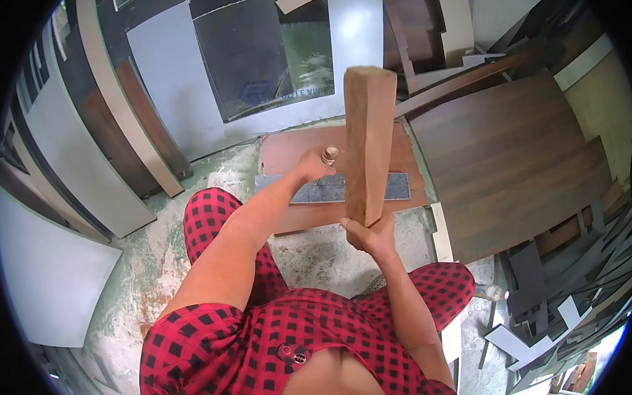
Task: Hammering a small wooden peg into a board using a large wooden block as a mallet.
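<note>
My left hand point(313, 167) is closed around a short upright tool with a round, banded top point(330, 153). Its lower end is hidden by the hand. Beneath it lies a long dark grey strip point(316, 191) marked with a grid of lines, on a reddish-brown board point(293, 144) on the floor. In my right hand point(374, 237) is a thick squared length of wood point(371, 140), gripped at its near end. The wood rises toward the camera and covers part of the strip and board, to the right of the tool.
Panels point(78, 157) lean at the left, and a large dark brown board point(506, 170) lies at the right. Dark offcuts point(576, 258) are piled beyond it. A clear bottle point(491, 292) lies near my right knee. White and dark sheets point(245, 57) stand at the back.
</note>
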The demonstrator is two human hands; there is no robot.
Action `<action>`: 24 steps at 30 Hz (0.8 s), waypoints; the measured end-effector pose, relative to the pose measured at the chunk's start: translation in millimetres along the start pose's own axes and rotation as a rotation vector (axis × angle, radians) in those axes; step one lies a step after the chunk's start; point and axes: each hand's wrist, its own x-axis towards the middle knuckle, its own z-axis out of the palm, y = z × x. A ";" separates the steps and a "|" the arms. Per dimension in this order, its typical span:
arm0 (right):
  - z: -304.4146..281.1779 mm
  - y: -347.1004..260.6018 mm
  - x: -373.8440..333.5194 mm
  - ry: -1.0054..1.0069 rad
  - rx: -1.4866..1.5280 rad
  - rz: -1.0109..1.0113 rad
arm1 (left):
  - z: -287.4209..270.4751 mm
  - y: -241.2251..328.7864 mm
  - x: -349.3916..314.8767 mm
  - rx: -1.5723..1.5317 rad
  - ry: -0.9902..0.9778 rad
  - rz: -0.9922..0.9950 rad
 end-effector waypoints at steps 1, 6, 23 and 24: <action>-2.9 7.2 2.1 0.007 -0.001 -0.001 | 2.2 -5.4 3.6 0.010 -0.011 -0.011; -18.6 39.8 15.6 -0.049 -0.617 0.073 | 6.0 -1.1 4.8 0.341 0.096 0.287; -18.9 10.9 4.5 0.012 0.173 -0.007 | 4.5 18.0 8.1 0.038 -0.139 0.070; -23.4 26.2 10.9 0.050 0.015 -0.038 | 7.1 18.3 10.9 0.015 -0.147 0.103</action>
